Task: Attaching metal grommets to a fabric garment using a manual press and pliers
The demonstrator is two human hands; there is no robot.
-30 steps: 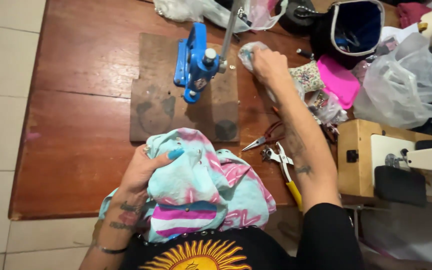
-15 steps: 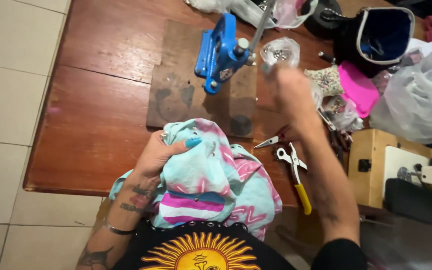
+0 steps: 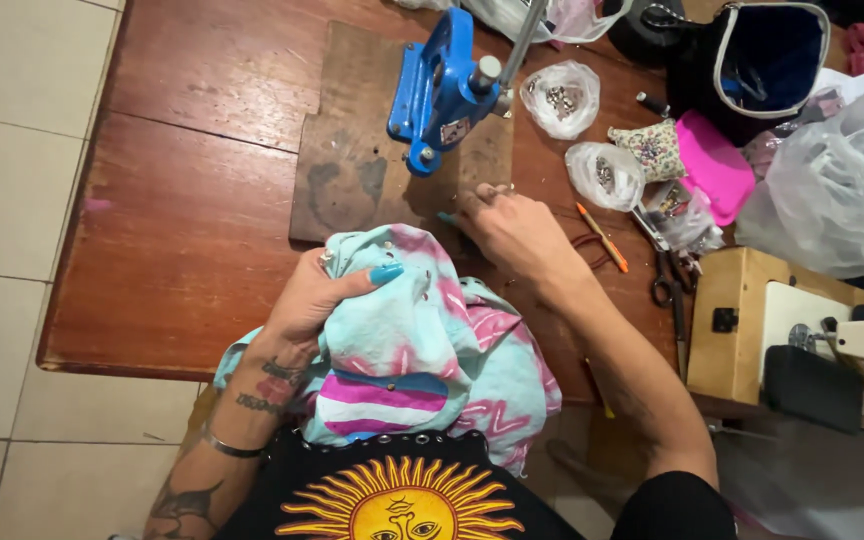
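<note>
Though seen only from the head camera, clear enough: left hand (image 3: 317,295) closed around a bunched pastel garment (image 3: 422,350) at the near table edge (image 3: 152,290), thumb pressed on top; right hand (image 3: 512,225) fingertips pinched by the blue press (image 3: 442,90), contents too small to tell. Soft, light, floppy cloth; best gripped by a gathered fold.

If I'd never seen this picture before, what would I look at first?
Probably the bunched pastel garment of turquoise, pink and white cloth, held down by the left hand at the near edge of the wooden table. Behind it, a bright blue metal hand press stands on a dark wooden board, and the right hand rests just in front of it.
</note>
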